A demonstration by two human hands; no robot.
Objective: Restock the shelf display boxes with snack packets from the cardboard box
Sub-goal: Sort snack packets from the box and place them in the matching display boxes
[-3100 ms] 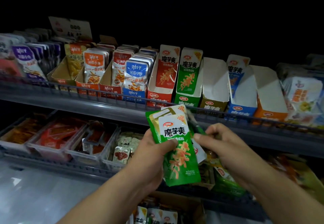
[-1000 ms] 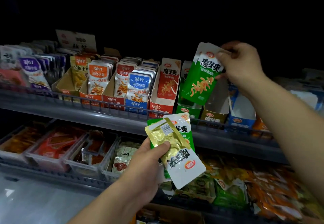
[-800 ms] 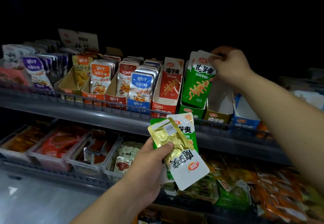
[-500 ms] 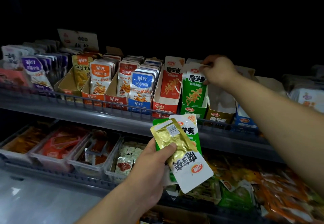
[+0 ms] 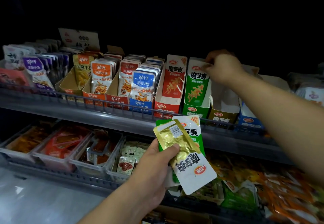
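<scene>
Upper shelf (image 5: 105, 116) carries a row of display boxes. Cardboard box (image 5: 189, 217) is at the bottom edge, dim and mostly cut off. Green display box (image 5: 195, 111) sits between the red box (image 5: 166, 106) and the gold box (image 5: 222, 116). Right hand (image 5: 222, 67) has its fingers curled, pinching the top edge of the green packet (image 5: 197, 85) standing upright in that box. Left hand (image 5: 154, 164), below the shelf, grips a small stack: gold packet (image 5: 185, 153) upside down in front, green-and-white packet (image 5: 192, 132) behind.
</scene>
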